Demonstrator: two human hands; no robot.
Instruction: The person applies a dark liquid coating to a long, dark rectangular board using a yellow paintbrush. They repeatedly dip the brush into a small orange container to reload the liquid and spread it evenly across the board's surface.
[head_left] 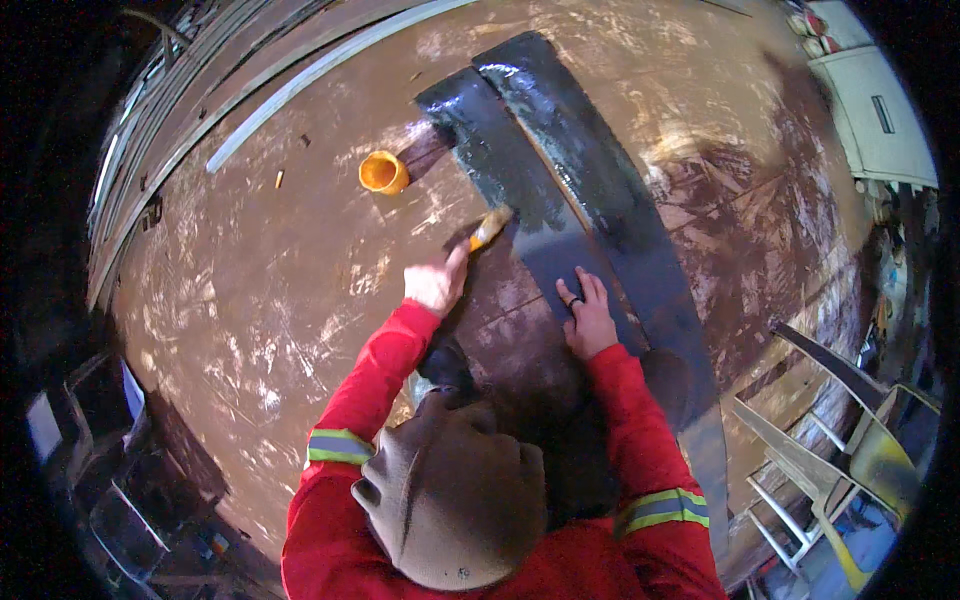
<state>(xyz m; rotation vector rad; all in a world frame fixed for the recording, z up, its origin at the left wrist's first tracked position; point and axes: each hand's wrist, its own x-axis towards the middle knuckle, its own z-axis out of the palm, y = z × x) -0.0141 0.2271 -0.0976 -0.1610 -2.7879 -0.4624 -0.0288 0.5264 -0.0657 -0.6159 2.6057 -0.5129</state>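
My left hand [437,284] is closed around the handle of a paintbrush [490,228]. The brush's pale bristles meet the left edge of a long dark grey strip [548,245]. On that same strip lies my right hand [592,320], fingers spread and a dark ring on one of them. A second dark strip [610,190] runs alongside, a narrow gap between the two. Toward their far ends both strips look wet and glossy; nearer to me the first is duller. An orange-yellow cup [384,174] stands on the floor, left of the strips.
Long metal bars [190,110] lie along the far left, with one pale bar [300,82] nearest. A metal frame with yellow parts [850,450] stands at the right. A whitish box [875,110] is at the far right. The brown floor [250,300] is scuffed.
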